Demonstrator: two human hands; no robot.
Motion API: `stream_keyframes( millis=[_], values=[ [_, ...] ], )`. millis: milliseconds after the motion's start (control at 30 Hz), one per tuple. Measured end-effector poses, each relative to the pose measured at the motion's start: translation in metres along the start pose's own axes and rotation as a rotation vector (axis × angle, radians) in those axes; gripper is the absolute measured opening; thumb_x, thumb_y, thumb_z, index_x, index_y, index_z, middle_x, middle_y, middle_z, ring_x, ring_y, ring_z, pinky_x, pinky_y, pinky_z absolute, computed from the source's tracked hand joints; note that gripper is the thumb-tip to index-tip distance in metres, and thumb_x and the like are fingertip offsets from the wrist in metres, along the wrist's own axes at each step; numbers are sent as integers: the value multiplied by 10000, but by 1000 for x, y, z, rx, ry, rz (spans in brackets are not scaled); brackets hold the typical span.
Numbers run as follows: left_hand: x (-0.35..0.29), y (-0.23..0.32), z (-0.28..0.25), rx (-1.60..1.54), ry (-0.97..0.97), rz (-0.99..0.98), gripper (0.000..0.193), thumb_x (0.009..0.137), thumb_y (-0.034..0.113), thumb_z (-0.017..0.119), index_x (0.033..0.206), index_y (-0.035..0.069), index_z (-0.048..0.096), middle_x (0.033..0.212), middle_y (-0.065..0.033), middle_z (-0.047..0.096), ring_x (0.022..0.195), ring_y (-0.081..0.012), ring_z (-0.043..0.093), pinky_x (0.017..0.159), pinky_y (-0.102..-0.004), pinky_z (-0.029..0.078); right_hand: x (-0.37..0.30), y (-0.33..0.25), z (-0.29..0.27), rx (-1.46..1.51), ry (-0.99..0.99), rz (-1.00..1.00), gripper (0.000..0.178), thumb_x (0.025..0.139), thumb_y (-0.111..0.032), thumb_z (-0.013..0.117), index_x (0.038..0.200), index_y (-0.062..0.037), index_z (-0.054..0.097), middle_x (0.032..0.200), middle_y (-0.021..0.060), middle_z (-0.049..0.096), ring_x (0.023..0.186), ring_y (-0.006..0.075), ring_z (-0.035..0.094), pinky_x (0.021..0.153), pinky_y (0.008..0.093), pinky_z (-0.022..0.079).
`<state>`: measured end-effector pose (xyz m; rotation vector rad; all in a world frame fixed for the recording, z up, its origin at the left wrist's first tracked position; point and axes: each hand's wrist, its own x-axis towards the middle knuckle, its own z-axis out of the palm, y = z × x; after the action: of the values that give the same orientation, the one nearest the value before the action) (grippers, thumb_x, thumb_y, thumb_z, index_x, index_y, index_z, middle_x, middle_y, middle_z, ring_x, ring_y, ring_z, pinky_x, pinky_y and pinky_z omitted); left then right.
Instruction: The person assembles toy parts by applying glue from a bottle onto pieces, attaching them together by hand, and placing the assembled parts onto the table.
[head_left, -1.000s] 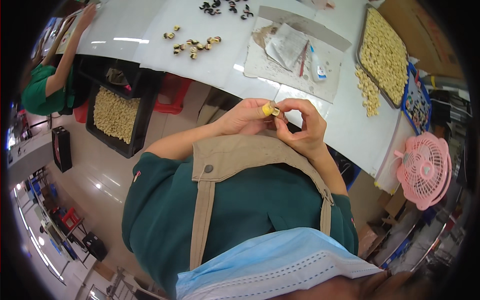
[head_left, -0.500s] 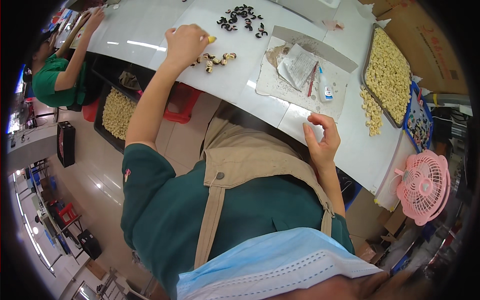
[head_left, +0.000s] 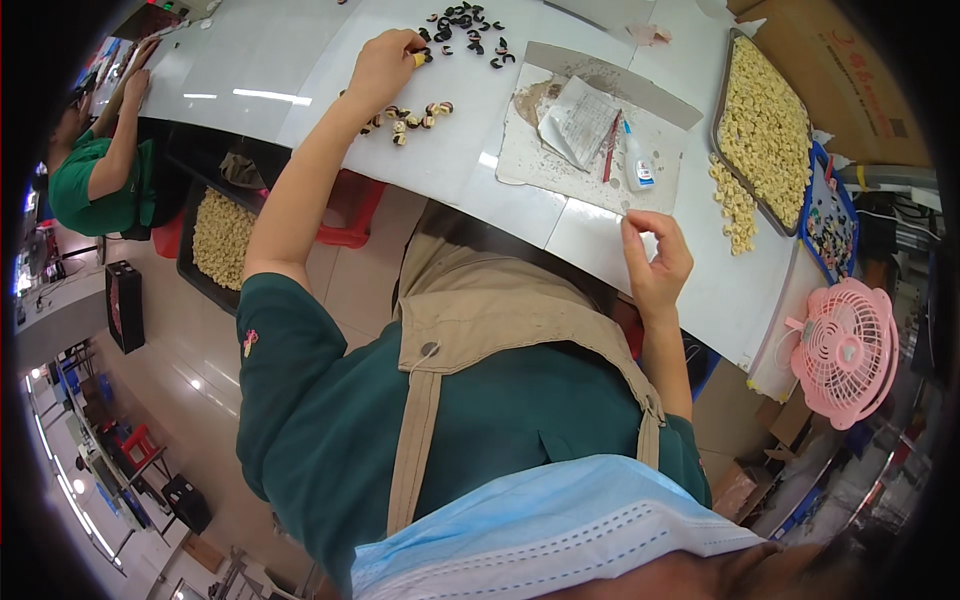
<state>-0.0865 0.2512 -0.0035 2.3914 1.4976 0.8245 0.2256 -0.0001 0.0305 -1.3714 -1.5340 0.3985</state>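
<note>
My left hand (head_left: 383,72) reaches over the white table to the near left edge of a scattered group of small black curved pieces (head_left: 465,22). Its forefinger is at the nearest black piece, and a yellow tip, seemingly a finger cover, shows just below with a gap between. Under that wrist lies a small cluster of cream-and-dark pieces (head_left: 400,127). Near the table's front edge my right hand (head_left: 660,262) is raised with thumb and forefinger pressed together. Whatever they may hold is too small to see. A glue bottle (head_left: 638,165) lies just beyond it.
A cardboard sheet (head_left: 520,165) carries crumpled paper (head_left: 578,125) and a dark red stick (head_left: 609,150). To the right are a tray of cream ring-shaped pieces (head_left: 765,120), a blue tray (head_left: 832,215) and a pink fan (head_left: 845,350). A co-worker in green (head_left: 115,175) sits at left.
My left hand has moved away from me to the black pieces. The right thumb and forefinger, apart before, have closed together. The whole view has shifted slightly.
</note>
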Motion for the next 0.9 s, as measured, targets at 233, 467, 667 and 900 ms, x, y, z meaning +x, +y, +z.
stream_keyframes(
  millis=[233,467,667,900],
  values=[
    [-5,3,-11,-81,-119,-64,240,744,9,570,981,24,611,749,-75,597,679,-180,562,660,-293,460,14,-2,-3,7,-6,-21,122,767,33,620,888,15,606,829,58,597,741,108,538,692,222,437],
    [2,-10,-35,-209,-243,-69,269,749,9,561,1002,58,638,722,-45,571,671,-148,532,661,-276,454,10,2,-6,-14,36,-42,122,741,33,635,857,6,613,804,76,613,703,137,575,653,232,459],
    [0,0,-20,-111,-207,-102,194,745,23,558,899,62,671,825,-91,619,752,-183,580,698,-300,464,14,7,-11,-24,63,-15,119,748,26,632,863,3,614,797,72,611,695,132,568,652,232,455],
    [4,10,-46,-90,-376,-91,191,746,82,550,901,73,662,870,-96,630,787,-231,595,722,-339,465,12,5,-9,-39,51,-9,122,751,24,631,869,0,616,793,69,610,690,128,564,648,231,453]
  ],
)
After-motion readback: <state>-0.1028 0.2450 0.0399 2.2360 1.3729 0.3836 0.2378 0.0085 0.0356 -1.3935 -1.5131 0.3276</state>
